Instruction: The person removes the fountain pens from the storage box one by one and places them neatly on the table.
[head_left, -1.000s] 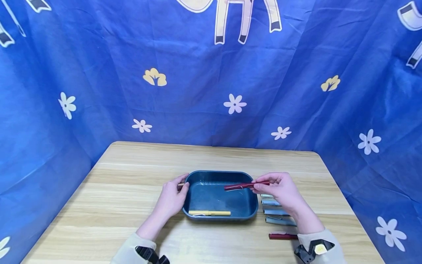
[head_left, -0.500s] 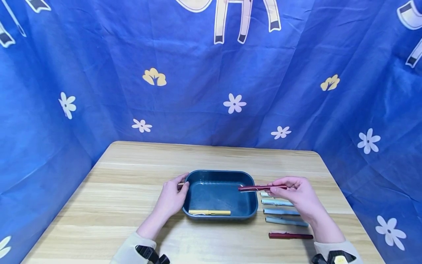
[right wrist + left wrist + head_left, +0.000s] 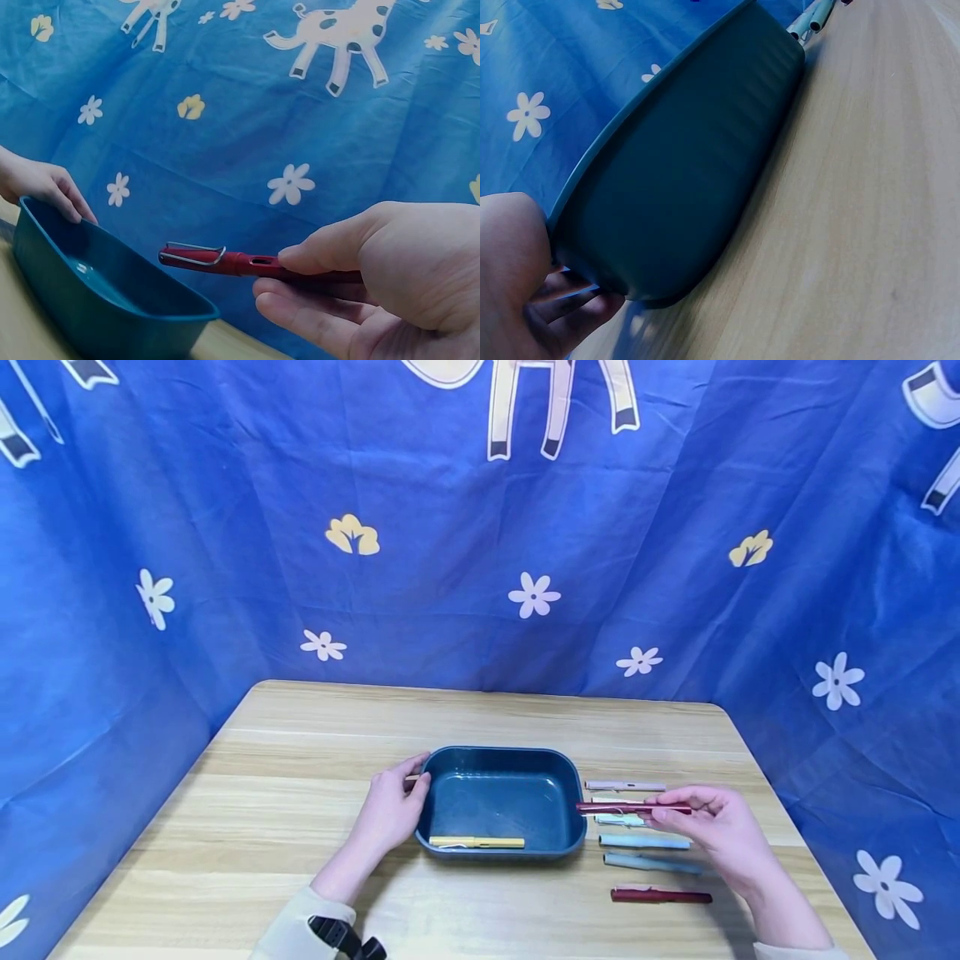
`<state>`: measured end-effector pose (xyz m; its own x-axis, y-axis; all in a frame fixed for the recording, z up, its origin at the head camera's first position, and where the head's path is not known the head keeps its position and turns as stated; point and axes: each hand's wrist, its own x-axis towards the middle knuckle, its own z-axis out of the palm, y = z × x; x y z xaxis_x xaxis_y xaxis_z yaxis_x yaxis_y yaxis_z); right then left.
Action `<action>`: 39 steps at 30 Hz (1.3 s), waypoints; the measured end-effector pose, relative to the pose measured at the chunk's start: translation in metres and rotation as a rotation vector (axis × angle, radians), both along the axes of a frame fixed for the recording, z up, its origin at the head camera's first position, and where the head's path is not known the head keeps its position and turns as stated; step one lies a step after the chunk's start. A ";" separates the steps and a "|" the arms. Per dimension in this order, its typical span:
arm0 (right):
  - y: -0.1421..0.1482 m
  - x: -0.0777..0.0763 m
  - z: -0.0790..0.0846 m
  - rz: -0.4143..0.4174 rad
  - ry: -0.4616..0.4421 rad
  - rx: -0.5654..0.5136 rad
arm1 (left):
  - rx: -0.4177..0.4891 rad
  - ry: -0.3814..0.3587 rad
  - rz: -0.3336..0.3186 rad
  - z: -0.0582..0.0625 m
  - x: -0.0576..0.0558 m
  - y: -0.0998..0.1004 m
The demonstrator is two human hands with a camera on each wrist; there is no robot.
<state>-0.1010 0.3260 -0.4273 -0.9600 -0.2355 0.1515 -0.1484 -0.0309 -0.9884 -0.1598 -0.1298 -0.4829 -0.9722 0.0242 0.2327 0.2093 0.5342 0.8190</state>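
My right hand pinches a dark red pen between thumb and fingers, its silver clip end pointing left. In the head view this pen overlaps the tray's right rim and some of the pens on the table. My left hand grips the left end of a dark teal tray, its thumb at the rim and its other fingers on the outside. A yellow pen lies inside the tray along the near wall.
Right of the tray lie a lilac pen, a mint pen, a light blue pen, a grey-blue pen and another dark red pen. A blue patterned curtain stands behind the wooden table.
My right hand has moved right and nearer with the dark red pen, from over the tray to over the pens beside it, uncovering the lilac pen. The left hand and tray have stayed put.
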 end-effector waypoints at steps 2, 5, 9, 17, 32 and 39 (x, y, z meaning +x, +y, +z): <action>0.006 0.003 -0.003 0.017 0.006 -0.020 | -0.001 -0.003 0.001 0.000 0.000 0.000; 0.013 0.007 -0.007 0.035 0.011 -0.043 | -0.003 -0.011 0.003 0.000 0.000 -0.001; 0.021 0.014 -0.011 0.050 0.022 -0.062 | -0.001 -0.018 0.001 0.000 0.001 -0.001; 0.036 0.030 -0.023 0.052 0.000 -0.015 | -0.009 -0.011 0.002 0.000 0.001 0.000; 0.055 0.055 -0.053 0.108 -0.141 0.093 | -0.010 -0.023 0.001 0.002 0.001 0.000; 0.061 0.061 -0.067 0.213 -0.190 -0.010 | -0.014 -0.035 0.004 0.003 0.001 0.000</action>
<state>-0.0403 0.3874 -0.4945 -0.9005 -0.4342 -0.0233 0.0505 -0.0513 -0.9974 -0.1590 -0.1294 -0.4801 -0.9799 0.0228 0.1983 0.1783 0.5461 0.8185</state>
